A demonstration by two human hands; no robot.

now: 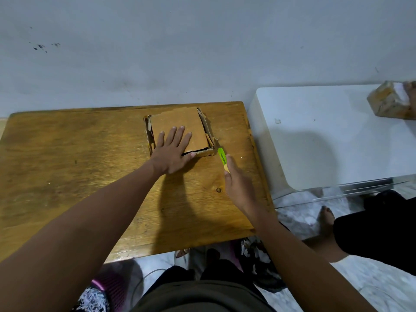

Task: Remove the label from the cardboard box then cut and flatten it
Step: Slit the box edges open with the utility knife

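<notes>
Head view, looking down over a wooden table [90, 176], which serves as the reference for everything here. Nearest, below the table's front edge, are the person's lap in dark clothing and a pink and dark patterned item on the pale floor at the table's near left corner. Both bare forearms reach forward over the table. The right hand [236, 183] hovers over the table's right part, fingers loosely curled around the lower end of a cutter [222, 159] with a green and yellow handle; the tool points away from the person, its tip close to the near right corner of the cardboard box [180, 129]. The blade itself is too small to make out. The left hand [173, 152] lies open and flat, palm down, fingers spread, pressing on the top panel of the box. The box sits on the far middle of the table, squashed low, its side walls splayed around the top panel and a dark gap showing along its near edge. Just right of the table stands a white table [326, 131], with another small brown box [391, 102] at its far right and a second person's legs beside it. Behind the table rises a grey wall.
</notes>
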